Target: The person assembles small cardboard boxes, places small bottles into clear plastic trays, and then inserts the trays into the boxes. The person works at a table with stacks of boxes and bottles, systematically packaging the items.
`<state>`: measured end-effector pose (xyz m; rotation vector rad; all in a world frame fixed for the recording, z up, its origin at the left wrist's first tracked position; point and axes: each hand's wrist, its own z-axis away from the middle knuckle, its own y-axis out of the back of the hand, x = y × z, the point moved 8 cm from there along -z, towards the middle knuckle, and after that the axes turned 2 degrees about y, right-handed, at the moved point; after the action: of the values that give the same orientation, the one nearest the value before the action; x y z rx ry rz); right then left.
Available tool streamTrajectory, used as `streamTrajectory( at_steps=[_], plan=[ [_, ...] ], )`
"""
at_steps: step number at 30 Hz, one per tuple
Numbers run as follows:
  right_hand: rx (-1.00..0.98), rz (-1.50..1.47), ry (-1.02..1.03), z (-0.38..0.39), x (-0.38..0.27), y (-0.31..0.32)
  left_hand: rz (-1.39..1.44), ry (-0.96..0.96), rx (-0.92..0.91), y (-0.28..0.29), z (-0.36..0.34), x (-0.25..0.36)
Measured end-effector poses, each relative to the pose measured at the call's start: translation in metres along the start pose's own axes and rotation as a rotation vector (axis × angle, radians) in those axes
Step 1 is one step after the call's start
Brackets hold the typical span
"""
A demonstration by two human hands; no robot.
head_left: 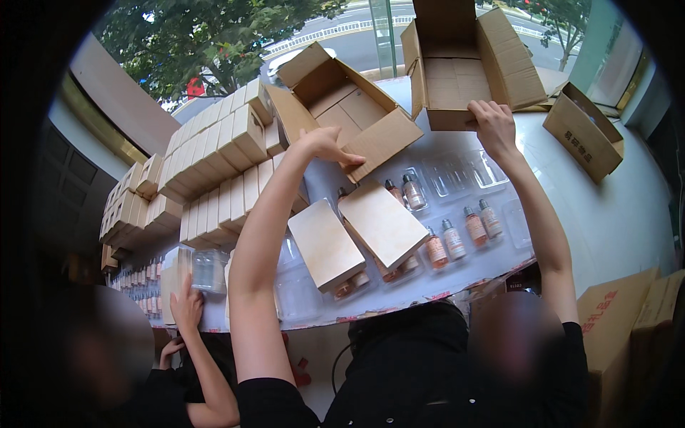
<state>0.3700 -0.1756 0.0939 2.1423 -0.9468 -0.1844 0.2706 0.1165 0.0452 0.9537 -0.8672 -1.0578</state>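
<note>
My left hand [327, 145] is closed on the near flap of an open cardboard box [371, 132], thumb on top; some fingers are hidden. The box sits at an angle with its inside bare. My right hand [494, 127] grips the near rim of a second open cardboard box [453, 78] farther right, its flaps raised. Just below my hands, two cream boxes [326, 244] [385, 225] lie tilted over small bottles. Beside them stand more bottles with orange or pale liquid [435, 250] and dark caps, in clear plastic trays [449, 178].
Stacks of cream boxes [214, 146] line the table's left side. At far left a co-worker's hand [187, 307] touches a cream box, near more bottles [146, 282]. A small carton [584, 134] stands at right; larger cartons [617, 314] are on the floor.
</note>
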Motion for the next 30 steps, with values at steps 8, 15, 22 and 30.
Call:
streamTrajectory(
  at_steps=[8,15,22,30],
  plan=[
    [-0.051,0.029,-0.027,0.011,0.013,-0.013,-0.083,-0.141,0.434,-0.004,-0.006,0.038],
    [-0.222,-0.077,-0.273,0.004,0.016,-0.01,0.041,0.059,0.751,0.015,0.012,0.034],
    [-0.297,-0.037,-0.372,0.006,0.051,-0.016,0.008,-0.041,0.797,0.028,0.001,0.043],
    [-0.123,0.136,-0.192,0.012,0.086,0.017,0.107,-0.11,0.902,0.052,0.007,0.063]
  ],
)
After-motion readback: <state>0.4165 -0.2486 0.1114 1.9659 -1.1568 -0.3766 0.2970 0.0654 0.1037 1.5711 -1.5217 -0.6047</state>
